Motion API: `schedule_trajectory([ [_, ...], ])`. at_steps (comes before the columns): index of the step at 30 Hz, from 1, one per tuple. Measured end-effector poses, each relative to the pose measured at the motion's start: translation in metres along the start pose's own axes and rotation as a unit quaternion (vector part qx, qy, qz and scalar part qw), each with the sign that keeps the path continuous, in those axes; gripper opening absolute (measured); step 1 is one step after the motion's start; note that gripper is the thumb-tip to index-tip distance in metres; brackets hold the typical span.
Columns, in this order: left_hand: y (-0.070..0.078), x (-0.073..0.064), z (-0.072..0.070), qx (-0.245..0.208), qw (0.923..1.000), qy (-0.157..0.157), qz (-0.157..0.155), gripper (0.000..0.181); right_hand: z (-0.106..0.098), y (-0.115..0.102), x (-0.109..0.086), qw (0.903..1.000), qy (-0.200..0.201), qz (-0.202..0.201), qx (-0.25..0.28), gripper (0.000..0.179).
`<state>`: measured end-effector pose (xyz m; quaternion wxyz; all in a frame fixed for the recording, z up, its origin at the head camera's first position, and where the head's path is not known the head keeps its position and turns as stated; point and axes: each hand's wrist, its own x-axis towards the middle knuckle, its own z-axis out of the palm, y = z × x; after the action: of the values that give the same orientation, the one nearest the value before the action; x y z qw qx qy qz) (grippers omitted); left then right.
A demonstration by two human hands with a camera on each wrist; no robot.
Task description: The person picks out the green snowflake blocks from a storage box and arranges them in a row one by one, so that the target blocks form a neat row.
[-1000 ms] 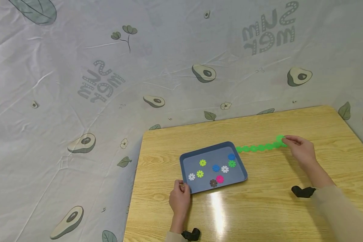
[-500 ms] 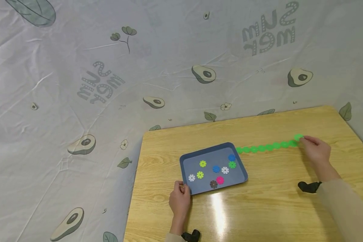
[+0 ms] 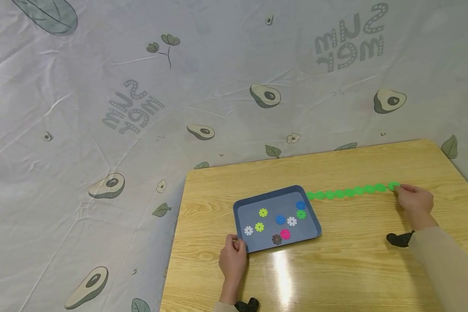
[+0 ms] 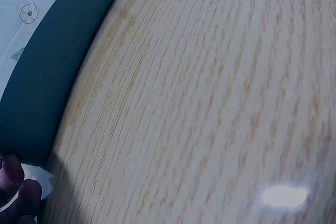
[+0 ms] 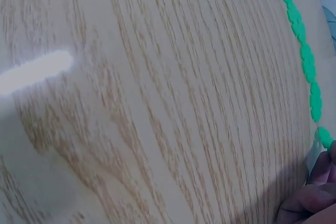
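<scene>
My right hand [image 3: 415, 201] pinches the right end of a green chain [image 3: 349, 192] of notched plastic discs. In the head view the chain runs almost straight from the tray's right side to my fingertips. The right wrist view shows the discs [image 5: 308, 62] joined edge to edge, with my fingers [image 5: 310, 199] at the last one. My left hand [image 3: 233, 258] holds the near left corner of a blue-grey tray [image 3: 267, 197]. In the left wrist view, its fingertips [image 4: 29, 192] are at the tray's outer wall [image 4: 50, 72].
Loose notched discs lie in the tray: white [image 3: 248, 230], yellow [image 3: 263, 212], blue [image 3: 280, 219], green [image 3: 301, 214], pink [image 3: 285, 234] and brown [image 3: 277, 239]. The wooden table [image 3: 335, 268] meets a patterned cloth backdrop [image 3: 226, 99] behind.
My right hand has moved right and then slightly toward me with the chain's end, and more of the chain now stretches out in line. The left hand and the tray have stayed in place.
</scene>
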<state>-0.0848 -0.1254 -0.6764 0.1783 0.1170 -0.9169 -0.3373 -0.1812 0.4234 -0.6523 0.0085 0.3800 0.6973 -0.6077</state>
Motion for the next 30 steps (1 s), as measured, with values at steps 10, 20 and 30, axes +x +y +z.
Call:
schedule_trajectory([
  [10, -0.003, -0.001, 0.004, 0.0, 0.9998, 0.016, 0.013, 0.004, 0.003, 0.002, 0.004, 0.9985, 0.009, -0.006, -0.054, 0.015],
  [20, -0.004, -0.002, 0.007, 0.002, 1.0, 0.003, 0.006, 0.004, -0.005, 0.014, 0.011, 0.9941, 0.0, -0.019, -0.107, 0.029],
  [30, -0.005, -0.001, 0.005, -0.006, 0.9996, 0.021, 0.017, 0.004, 0.022, 0.016, -0.022, 0.9843, -0.019, -0.113, -0.134, 0.055],
])
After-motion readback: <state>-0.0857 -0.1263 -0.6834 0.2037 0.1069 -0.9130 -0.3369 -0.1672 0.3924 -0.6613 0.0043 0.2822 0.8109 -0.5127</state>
